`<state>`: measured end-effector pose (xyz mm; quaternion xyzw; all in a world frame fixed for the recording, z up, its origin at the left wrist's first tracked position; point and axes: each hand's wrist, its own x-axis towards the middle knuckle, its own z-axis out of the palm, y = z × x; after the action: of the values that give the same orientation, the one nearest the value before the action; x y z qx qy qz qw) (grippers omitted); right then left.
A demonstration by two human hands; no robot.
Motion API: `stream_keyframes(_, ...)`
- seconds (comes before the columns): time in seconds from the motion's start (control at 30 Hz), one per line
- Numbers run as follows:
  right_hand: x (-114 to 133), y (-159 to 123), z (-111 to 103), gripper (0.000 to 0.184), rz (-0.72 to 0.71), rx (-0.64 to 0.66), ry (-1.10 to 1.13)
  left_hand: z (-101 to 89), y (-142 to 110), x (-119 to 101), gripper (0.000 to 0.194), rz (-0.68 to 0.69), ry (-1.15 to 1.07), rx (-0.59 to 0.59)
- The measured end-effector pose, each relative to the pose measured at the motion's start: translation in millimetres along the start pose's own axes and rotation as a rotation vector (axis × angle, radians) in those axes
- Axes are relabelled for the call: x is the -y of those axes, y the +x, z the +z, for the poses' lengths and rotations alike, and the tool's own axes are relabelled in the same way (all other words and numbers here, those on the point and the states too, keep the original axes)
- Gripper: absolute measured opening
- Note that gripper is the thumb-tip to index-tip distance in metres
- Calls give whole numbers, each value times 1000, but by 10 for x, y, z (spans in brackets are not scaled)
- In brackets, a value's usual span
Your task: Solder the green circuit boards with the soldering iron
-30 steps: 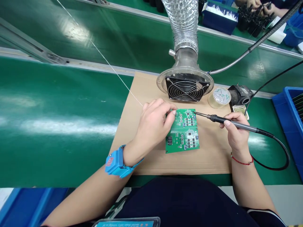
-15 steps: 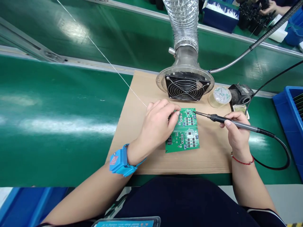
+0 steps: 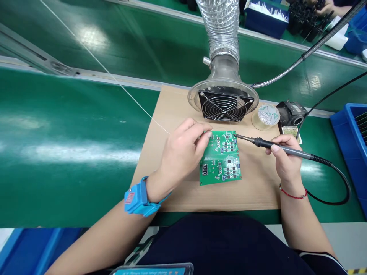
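Note:
My right hand (image 3: 288, 160) is closed around the grip of a soldering iron (image 3: 286, 149). Its tip meets the upper right corner of a green circuit board (image 3: 220, 162), which carries small chips and a three-digit display. Over the board's upper left edge, my left hand (image 3: 183, 147) pinches a thin pale solder wire (image 3: 126, 91) that runs up and away to the left. A blue wrist strap (image 3: 142, 200) is round my left wrist. The board lies flat on a cardboard sheet (image 3: 246, 194), its upper left part behind my left fingers.
A fume extractor fan (image 3: 226, 107) hangs low behind the board. To its right are a roll of tape (image 3: 266, 116) and a soldering iron stand (image 3: 292, 114). A blue bin (image 3: 344, 133) stands at far right. A co-worker's hand (image 3: 327, 8) shows at the top right.
My left hand has drawn back to the left with the solder wire, uncovering more of the board. The soldering iron stays at the same corner.

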<state>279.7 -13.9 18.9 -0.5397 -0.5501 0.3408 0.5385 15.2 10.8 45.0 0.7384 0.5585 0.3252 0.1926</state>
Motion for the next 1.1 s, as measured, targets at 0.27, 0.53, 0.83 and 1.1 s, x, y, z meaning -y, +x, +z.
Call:
stream_keyframes(0.27,-5,14,-7,25,-17,-53,78,-25,-72,25,17,-62,-121,86)
stream_keyframes(0.53,-29,17,-12,21,-13,-15,76,22,-80,31,22,19,-46,75)
stream_keyframes(0.83,-19,-1,0,21,-18,-15,73,43,-76,39,21,83,-30,35)
stream_keyframes(1.1,-40,4,5,18,-27,4,80,70,-64,87,18,178,-13,-9)
